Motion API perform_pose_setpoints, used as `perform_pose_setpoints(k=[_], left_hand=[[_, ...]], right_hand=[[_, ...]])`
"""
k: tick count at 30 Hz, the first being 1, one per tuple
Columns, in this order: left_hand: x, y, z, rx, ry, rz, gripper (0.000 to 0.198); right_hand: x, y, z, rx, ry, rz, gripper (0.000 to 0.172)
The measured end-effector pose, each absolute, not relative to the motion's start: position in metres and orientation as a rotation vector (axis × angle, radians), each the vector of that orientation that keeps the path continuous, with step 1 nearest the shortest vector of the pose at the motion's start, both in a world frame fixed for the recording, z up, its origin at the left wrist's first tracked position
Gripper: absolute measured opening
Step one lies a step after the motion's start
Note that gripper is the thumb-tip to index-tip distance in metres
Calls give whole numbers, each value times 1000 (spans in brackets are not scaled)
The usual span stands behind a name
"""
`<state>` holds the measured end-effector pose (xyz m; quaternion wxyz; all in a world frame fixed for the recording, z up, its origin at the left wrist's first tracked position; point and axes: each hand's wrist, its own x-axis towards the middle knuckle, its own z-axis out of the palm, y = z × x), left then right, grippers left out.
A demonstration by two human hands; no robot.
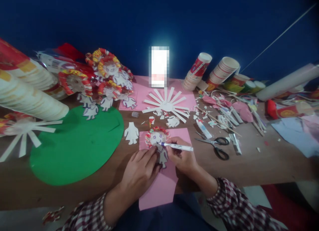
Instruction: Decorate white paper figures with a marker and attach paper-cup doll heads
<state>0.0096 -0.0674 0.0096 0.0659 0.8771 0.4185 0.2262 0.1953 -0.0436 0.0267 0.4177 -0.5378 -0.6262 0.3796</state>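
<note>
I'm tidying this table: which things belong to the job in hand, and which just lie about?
In use: marker in the right hand; paper doll, left hand on it; pink sheet beneath.
Seemingly lying about: scissors; green sheet; paper cups.

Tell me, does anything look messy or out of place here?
Yes: paper scraps lie strewn beyond the scissors, looking like untidied litter. The nearer pink sheet also juts past the front edge of the table.
</note>
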Motion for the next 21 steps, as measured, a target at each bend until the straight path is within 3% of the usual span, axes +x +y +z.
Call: perform_pose_setpoints(k=[21], left_hand=[[9,-67,9,2663,1253,705,23]], right_hand=[[198,-44,22,-1375,-1532,892,5]])
